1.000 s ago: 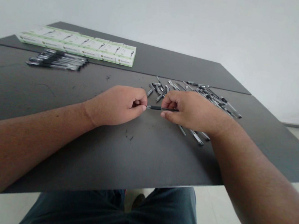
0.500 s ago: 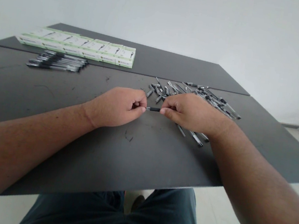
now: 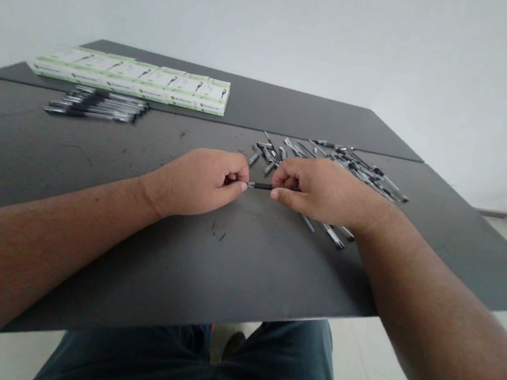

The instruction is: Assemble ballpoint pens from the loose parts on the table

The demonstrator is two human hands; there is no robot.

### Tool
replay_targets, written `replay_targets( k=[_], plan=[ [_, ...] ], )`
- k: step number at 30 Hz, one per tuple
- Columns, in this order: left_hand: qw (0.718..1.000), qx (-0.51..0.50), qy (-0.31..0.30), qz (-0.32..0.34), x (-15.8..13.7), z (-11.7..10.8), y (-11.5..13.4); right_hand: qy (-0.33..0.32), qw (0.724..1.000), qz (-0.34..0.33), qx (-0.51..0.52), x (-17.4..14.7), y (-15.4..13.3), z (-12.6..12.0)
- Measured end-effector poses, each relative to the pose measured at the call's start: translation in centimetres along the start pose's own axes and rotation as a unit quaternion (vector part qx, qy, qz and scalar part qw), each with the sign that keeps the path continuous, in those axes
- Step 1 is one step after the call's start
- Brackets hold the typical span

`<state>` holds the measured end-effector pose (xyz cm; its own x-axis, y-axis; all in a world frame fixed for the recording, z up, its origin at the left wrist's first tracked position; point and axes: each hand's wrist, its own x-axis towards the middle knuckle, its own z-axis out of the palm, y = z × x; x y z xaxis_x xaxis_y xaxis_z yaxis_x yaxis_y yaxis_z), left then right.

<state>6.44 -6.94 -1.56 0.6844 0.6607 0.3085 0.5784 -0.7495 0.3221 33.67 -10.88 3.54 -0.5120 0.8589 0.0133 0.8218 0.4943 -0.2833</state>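
Note:
Between my two hands a pen [image 3: 261,186] with a black grip is held level just above the grey table. My left hand [image 3: 210,182] is closed, with thumb and forefinger pinching the pen's silvery tip end. The fingers of my right hand [image 3: 313,189] are pinched round the other end of the black grip; that hand hides most of the rest of the pen. Behind and under my right hand lie loose pen parts [image 3: 270,153], small caps and clear barrels among them.
A row of white and green boxes [image 3: 168,87] stands at the back left. In front of it lies a bundle of pens [image 3: 100,104]. More clear barrels [image 3: 369,175] are scattered to the right on the grey table [image 3: 175,279]. A pale wall rises behind.
My right fingers have shifted very slightly on the pen, so a dark bit now shows past the thumb. Both hands otherwise keep their places.

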Motion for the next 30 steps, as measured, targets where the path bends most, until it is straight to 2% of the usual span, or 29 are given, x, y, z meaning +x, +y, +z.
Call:
replay_targets(
  k=[5, 10, 15, 21, 25, 30],
  plan=[
    [1.0, -0.002, -0.001, -0.004, -0.03, -0.03, -0.01, -0.019, 0.999, -0.01, -0.027, 0.0, -0.07, -0.06],
    [1.0, -0.001, -0.003, -0.001, -0.02, 0.08, -0.15, -0.003, 1.0, 0.004, 0.005, -0.01, -0.08, -0.01],
    [1.0, -0.004, -0.003, 0.004, 0.05, 0.06, -0.19, -0.018, 0.999, -0.014, -0.033, -0.02, -0.21, -0.16],
    [1.0, -0.004, -0.002, 0.002, 0.0, 0.02, -0.08, -0.017, 1.0, 0.016, -0.007, -0.06, -0.26, -0.13],
    [1.0, -0.002, -0.005, 0.001, -0.03, 0.05, -0.1, -0.028, 0.999, -0.013, -0.038, 0.03, -0.08, -0.17],
    [1.0, 0.001, -0.007, 0.001, 0.04, 0.08, -0.14, -0.002, 1.0, -0.003, -0.008, 0.04, 0.27, 0.15]
  ],
)
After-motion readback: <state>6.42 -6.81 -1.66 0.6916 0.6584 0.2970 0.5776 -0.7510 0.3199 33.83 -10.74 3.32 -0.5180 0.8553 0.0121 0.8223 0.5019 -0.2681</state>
